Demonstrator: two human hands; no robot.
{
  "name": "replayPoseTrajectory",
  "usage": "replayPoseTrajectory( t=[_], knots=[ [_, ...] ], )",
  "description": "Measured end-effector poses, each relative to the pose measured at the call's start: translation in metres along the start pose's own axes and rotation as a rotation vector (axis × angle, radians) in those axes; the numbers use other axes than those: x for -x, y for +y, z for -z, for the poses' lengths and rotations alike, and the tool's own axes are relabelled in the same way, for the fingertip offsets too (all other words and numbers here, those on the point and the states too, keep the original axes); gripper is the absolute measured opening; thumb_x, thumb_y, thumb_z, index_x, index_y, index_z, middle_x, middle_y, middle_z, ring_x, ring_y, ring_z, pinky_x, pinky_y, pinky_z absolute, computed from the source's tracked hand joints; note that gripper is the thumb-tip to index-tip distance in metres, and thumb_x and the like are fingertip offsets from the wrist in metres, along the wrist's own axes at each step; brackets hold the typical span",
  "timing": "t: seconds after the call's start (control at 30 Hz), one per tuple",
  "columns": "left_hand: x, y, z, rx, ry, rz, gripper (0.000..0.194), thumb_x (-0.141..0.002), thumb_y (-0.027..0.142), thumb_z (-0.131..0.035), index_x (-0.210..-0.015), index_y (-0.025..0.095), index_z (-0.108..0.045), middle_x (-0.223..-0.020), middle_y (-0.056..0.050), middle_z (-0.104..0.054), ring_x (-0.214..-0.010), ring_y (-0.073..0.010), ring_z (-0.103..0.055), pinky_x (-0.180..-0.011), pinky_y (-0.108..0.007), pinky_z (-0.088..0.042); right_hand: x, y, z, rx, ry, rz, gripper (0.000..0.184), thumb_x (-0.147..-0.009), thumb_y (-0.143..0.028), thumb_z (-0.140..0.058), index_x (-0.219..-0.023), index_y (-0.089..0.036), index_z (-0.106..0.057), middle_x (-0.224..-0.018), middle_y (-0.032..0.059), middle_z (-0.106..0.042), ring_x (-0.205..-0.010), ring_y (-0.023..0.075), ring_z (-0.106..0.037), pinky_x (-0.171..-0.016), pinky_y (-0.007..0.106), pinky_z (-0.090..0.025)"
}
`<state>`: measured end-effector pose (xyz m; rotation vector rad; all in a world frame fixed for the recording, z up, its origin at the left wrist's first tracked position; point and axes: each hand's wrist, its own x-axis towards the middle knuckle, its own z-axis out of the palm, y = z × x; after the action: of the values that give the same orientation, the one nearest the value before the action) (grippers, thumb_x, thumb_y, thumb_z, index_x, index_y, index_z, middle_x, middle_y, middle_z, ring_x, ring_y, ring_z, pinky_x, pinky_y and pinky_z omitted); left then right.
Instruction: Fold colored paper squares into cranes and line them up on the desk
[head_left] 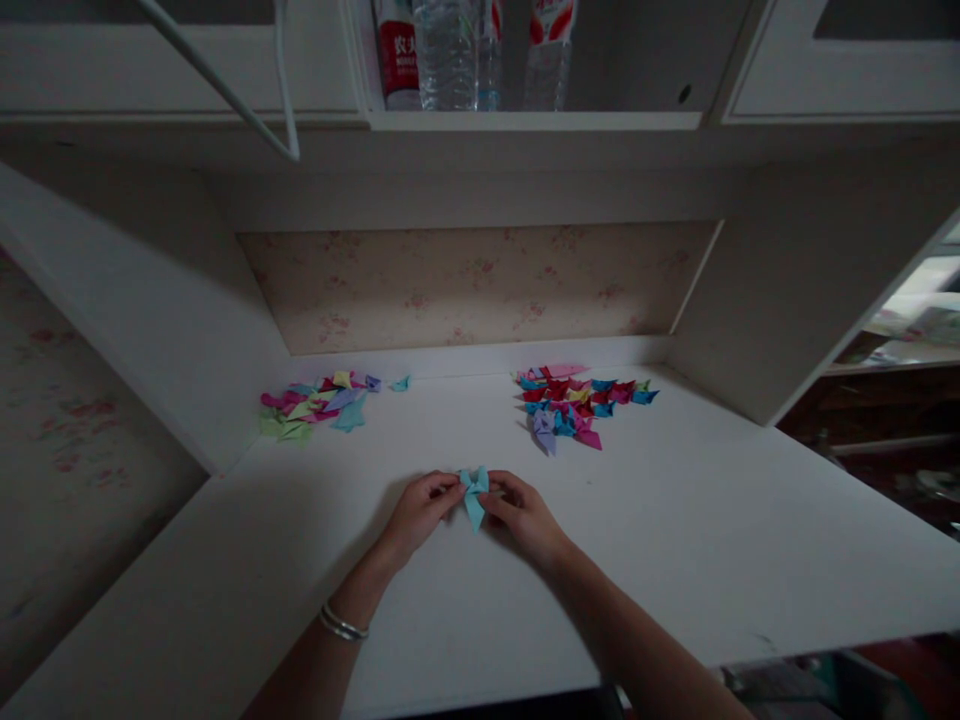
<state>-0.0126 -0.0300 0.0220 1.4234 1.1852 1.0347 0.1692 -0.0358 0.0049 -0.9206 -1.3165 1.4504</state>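
Observation:
A small light-blue folded paper piece (pixel 474 493) is held between both my hands low over the white desk (pixel 675 520). My left hand (pixel 420 510) pinches its left side with curled fingers, and a bracelet sits on that wrist. My right hand (pixel 521 512) pinches its right side the same way. A pile of folded coloured paper pieces (pixel 577 402) lies behind my hands to the right. A looser scatter of coloured paper pieces (pixel 319 405) lies at the back left.
The desk sits in a recess with white side panels and a floral back wall (pixel 480 285). Plastic bottles (pixel 450 50) stand on the shelf above. A white rod (pixel 225 85) hangs at top left. Side shelves show at the right.

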Motion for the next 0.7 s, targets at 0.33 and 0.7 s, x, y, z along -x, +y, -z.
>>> replayPoseTrajectory(
  t=[0.33, 0.7],
  knots=[
    [0.0023, 0.0050, 0.0014, 0.033, 0.108, 0.034, 0.047, -0.072, 0.050, -0.067, -0.102, 0.013, -0.068, -0.067, -0.001, -0.061, -0.054, -0.0106, -0.047, -0.049, -0.022, -0.034, -0.0014, 0.0031, 0.0006, -0.002, -0.015, -0.008, 0.035, -0.075, -0.041, -0.069, -0.102, -0.019, -0.064, -0.082, 0.0021, -0.061, -0.059, 0.0094, -0.052, -0.052, 0.022, -0.042],
    [0.0019, 0.0021, -0.0015, -0.062, 0.138, -0.035, 0.038, -0.077, 0.049, -0.061, -0.087, 0.014, -0.069, -0.062, -0.001, -0.060, -0.052, -0.0115, -0.047, -0.049, -0.022, -0.034, -0.0035, 0.0085, 0.0021, 0.019, -0.011, 0.000, 0.033, -0.076, -0.039, -0.068, -0.102, -0.020, -0.064, -0.084, 0.0020, -0.060, -0.061, 0.0101, -0.053, -0.054, 0.023, -0.044]
  ],
)
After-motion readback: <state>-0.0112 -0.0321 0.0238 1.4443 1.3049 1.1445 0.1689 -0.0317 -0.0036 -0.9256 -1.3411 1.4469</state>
